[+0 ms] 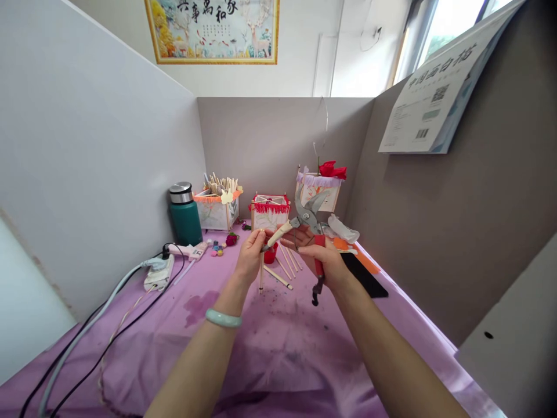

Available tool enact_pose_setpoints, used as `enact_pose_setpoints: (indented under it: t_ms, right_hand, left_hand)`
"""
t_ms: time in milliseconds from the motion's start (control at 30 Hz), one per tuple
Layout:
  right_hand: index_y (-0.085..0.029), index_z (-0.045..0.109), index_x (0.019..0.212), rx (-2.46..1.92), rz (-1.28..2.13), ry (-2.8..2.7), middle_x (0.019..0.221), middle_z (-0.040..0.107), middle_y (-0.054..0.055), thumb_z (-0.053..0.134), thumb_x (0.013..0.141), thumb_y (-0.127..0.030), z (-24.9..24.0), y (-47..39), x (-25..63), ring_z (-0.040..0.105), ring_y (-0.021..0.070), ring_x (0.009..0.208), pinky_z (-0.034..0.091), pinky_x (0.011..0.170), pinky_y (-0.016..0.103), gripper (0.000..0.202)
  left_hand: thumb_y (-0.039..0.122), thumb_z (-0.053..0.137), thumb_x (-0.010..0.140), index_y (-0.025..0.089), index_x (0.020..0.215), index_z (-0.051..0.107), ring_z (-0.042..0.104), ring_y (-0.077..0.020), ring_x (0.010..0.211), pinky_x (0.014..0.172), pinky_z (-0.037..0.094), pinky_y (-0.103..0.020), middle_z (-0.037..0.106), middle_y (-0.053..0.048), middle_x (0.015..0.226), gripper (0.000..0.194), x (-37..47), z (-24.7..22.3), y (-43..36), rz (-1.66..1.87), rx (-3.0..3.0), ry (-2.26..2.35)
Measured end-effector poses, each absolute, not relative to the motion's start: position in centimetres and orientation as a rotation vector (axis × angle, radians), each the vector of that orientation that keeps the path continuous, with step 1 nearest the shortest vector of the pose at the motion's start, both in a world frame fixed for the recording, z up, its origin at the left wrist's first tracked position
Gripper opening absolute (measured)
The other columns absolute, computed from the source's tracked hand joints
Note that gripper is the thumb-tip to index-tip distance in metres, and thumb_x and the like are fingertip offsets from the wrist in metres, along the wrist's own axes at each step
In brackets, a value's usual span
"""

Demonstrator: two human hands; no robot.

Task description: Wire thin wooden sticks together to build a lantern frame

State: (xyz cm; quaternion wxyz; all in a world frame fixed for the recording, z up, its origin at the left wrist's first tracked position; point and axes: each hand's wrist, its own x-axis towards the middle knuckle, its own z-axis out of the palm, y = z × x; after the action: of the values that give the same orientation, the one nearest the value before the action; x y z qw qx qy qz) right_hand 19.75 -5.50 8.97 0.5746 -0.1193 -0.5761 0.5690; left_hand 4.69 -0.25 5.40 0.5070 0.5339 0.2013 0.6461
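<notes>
My right hand [328, 261] is closed around the red handle of a pair of pruning shears [306, 217]. The blades point upward and stand apart, and the cream-coloured handle spreads out to the left. That handle's end reaches the fingers of my left hand [251, 255]; whether they touch it I cannot tell. My left thumb and fingers are pinched on a thin wooden stick [261, 274], which hangs down upright beneath them. Behind the hands, a small red cup [270, 253] is partly hidden. Several more wooden sticks [278, 277] lie on the purple cloth [287, 348].
At the back stand a red-fringed paper lantern [265, 219], a purple-fringed one [322, 191] with a red flower, and an orange-trimmed box [215, 215] of sticks. Left are a green bottle [185, 217] and a power strip [159, 274] with cables. A black strip [364, 275] lies right.
</notes>
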Motion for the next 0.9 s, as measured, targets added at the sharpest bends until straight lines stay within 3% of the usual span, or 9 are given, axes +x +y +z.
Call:
enact_pose_setpoints:
  t_ms: [133,233,367,533,733,900]
  right_hand:
    - [-0.022,0.063,0.104,-0.256,1.3,-1.296,0.114,0.063,0.003,0.061,0.067,-0.013,8.6,-5.5,18.5,0.052,0.0244,0.116,0.04,0.101,0.044,0.038]
    - [-0.023,0.062,0.103,-0.276,1.247,-1.147,0.101,0.066,0.001,0.062,0.067,-0.017,7.8,-4.7,17.1,0.058,0.0226,0.107,0.041,0.1,0.042,0.036]
    - [-0.022,0.06,0.096,-0.379,1.226,-1.104,0.087,0.063,0.0,0.065,0.068,-0.022,8.0,-4.5,17.7,0.063,0.0224,0.091,0.048,0.088,0.042,0.028]
    - [-0.018,0.058,0.092,-0.753,1.064,-1.468,0.088,0.063,0.004,0.06,0.072,-0.028,9.6,-5.3,21.1,0.061,0.0212,0.086,0.048,0.076,0.036,0.023]
    - [-0.019,0.05,0.078,-1.397,0.229,-2.065,0.075,0.059,0.001,0.051,0.072,-0.021,10.4,-5.5,22.7,0.054,0.0155,0.07,0.038,0.063,0.026,0.007]
    - [-0.019,0.05,0.08,-1.513,-0.041,-2.243,0.075,0.059,0.001,0.049,0.073,-0.021,11.4,-5.3,22.7,0.05,0.0139,0.063,0.03,0.054,0.024,0.007]
  left_hand:
    - [0.043,0.057,0.082,0.017,0.079,0.057,0.044,-0.0069,0.05,0.049,0.035,-0.018,0.05,0.004,0.057,0.026,5.6,5.4,-0.4,1.614,1.326,0.5]
    - [0.044,0.057,0.081,0.017,0.079,0.057,0.045,-0.007,0.053,0.051,0.037,-0.019,0.052,0.003,0.062,0.027,6.1,5.4,-0.5,1.592,1.356,0.506]
    - [0.046,0.059,0.08,0.016,0.083,0.057,0.046,-0.0071,0.052,0.049,0.036,-0.019,0.052,0.002,0.063,0.031,5.7,5.7,-0.5,1.518,1.353,0.513]
    - [0.044,0.06,0.08,0.015,0.084,0.056,0.029,-0.0032,0.041,0.039,0.021,-0.017,0.042,0.005,0.056,0.029,5.4,5.8,-0.4,1.446,1.316,0.391]
    - [0.042,0.062,0.079,0.016,0.083,0.055,0.022,-0.0027,0.041,0.039,0.014,-0.016,0.036,0.007,0.053,0.028,4.5,5.5,0.0,1.484,1.211,0.334]
    - [0.042,0.06,0.081,0.015,0.081,0.053,0.023,-0.0026,0.041,0.04,0.015,-0.016,0.036,0.006,0.054,0.028,4.2,5.5,-0.2,1.474,1.235,0.336]
